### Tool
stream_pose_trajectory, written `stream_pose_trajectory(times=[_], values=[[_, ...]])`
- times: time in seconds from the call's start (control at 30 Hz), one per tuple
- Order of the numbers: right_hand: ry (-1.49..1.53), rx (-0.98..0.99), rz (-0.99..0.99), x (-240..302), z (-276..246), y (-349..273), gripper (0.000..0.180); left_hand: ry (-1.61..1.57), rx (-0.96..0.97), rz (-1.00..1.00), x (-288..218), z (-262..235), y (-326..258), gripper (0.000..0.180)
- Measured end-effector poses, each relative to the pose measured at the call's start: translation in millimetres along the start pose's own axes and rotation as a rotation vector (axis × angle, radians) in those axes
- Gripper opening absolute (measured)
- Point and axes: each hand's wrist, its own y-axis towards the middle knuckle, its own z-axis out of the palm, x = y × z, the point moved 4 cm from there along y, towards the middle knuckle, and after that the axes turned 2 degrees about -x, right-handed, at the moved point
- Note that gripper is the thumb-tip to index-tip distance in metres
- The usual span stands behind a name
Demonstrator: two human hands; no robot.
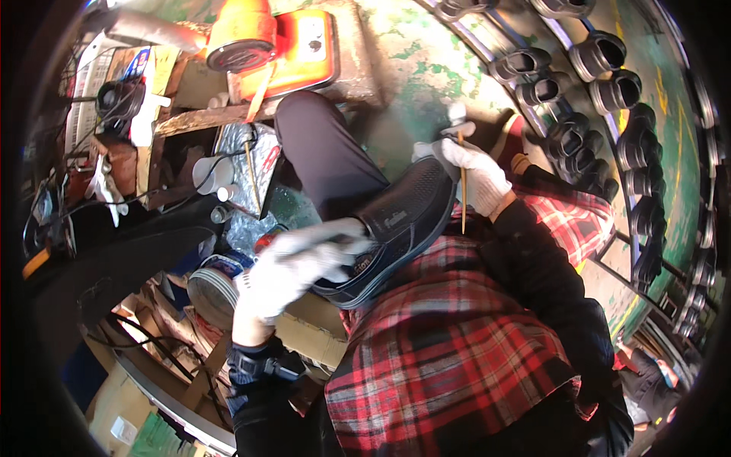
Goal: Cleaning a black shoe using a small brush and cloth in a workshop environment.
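A black slip-on shoe (400, 221) with a perforated upper lies tilted across my lap, its toe up to the right. My left hand (293, 266), in a white knit glove and slightly blurred, grips the shoe at its opening, some fingers hidden inside. At the toe is my right hand (480, 177), gloved in white too. Its fingers close around a thin wooden stick (464, 190) that points down along the sole's edge, and they touch the toe. What sits at the stick's upper end I cannot make out. A red plaid apron (449, 320) covers my lap.
Racks on the right hold several black shoes (598, 55). An orange-red heater-like device (304, 53) stands at the top, near my knee. White cups (212, 175), cables and a wooden frame (202, 120) crowd the left. A round tin (213, 295) is beside my left wrist.
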Motion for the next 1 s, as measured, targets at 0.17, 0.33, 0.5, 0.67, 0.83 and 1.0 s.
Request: stream_pose_trajectory(times=[0.17, 0.33, 0.5, 0.67, 0.83, 1.0], values=[[0.059, 0.013, 0.084, -5.6, -8.0, 7.3, 0.046, -0.245, -0.412, -0.198, 59.7, -43.0, -45.4, 0.064], [0.033, 0.048, 0.055, -5.6, -0.3, 7.9, 0.044, 0.728, -0.415, 0.101, 117.2, -5.8, -78.5, 0.071], [0.409, 0.032, -0.134, 20.3, -4.6, -6.7, 0.043, -0.63, -0.393, 0.074, 43.1, 26.7, -38.7, 0.062], [-0.407, -0.699, -0.509, 43.5, -70.1, 7.2, 0.045, -0.444, -0.004, 0.231, -12.9, 70.7, 4.4, 0.056], [-0.022, -0.246, -0.602, 66.8, -50.3, -19.1, 0.022, -0.764, 0.242, -0.021, -11.1, 115.8, 36.5, 0.062], [0.16, -0.142, -0.655, 85.9, -38.5, -33.0, 0.03, -0.073, 0.399, 0.634, 13.1, 107.7, 56.6, 0.064]])
